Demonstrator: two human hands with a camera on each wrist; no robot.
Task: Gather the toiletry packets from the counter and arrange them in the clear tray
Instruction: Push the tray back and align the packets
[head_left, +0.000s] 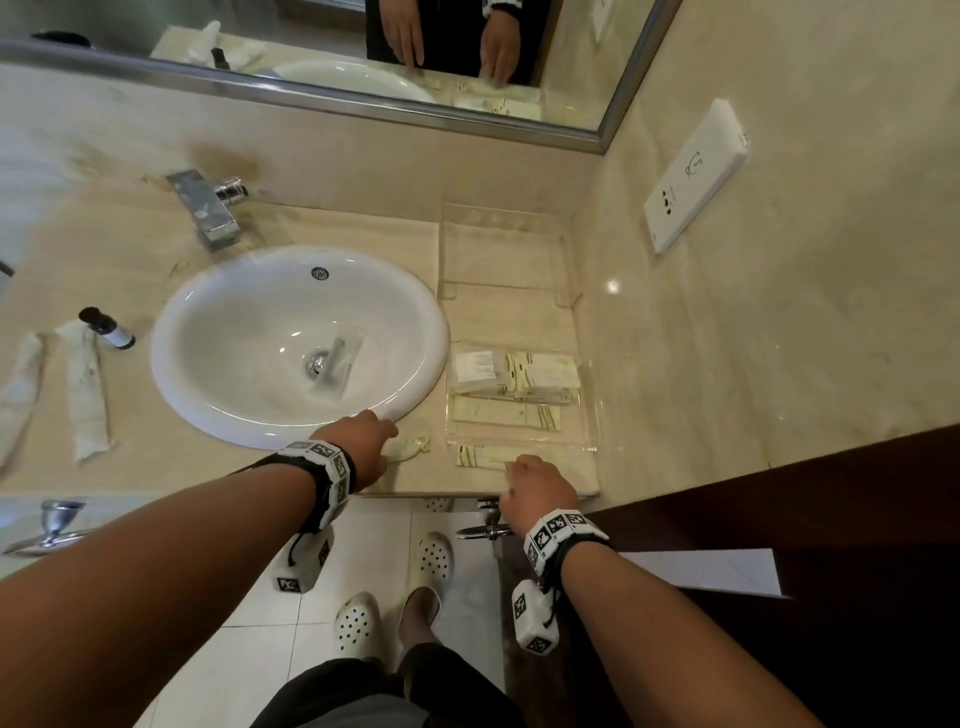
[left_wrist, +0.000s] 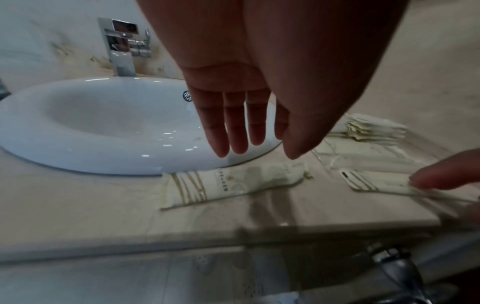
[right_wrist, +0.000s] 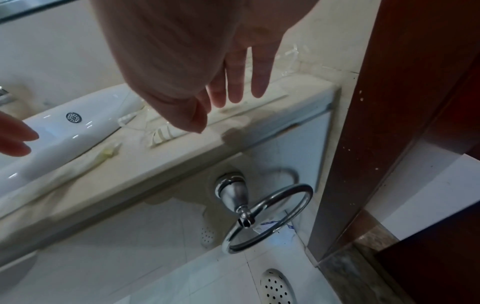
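Observation:
A clear tray (head_left: 588, 410) sits on the counter right of the sink and holds several cream toiletry packets (head_left: 540, 375). A crumpled cream packet (head_left: 414, 446) (left_wrist: 228, 185) lies on the counter between the basin and the tray. My left hand (head_left: 389, 432) (left_wrist: 246, 144) hovers just above it, fingers straight, holding nothing. A flat striped packet (head_left: 480, 457) (left_wrist: 374, 181) (right_wrist: 166, 134) lies in front of the tray near the counter edge. My right hand (head_left: 513, 470) (right_wrist: 226, 102) is over it with straight fingers, one fingertip (left_wrist: 441, 174) touching its end.
A white basin (head_left: 291, 343) and chrome tap (head_left: 208, 208) fill the counter's middle. A small dark bottle (head_left: 106, 327) and rolled white towels (head_left: 88, 387) lie left. A second clear tray (head_left: 504, 244) stands behind. A towel ring (right_wrist: 267, 218) hangs below the edge; a dark door frame (head_left: 779, 519) stands right.

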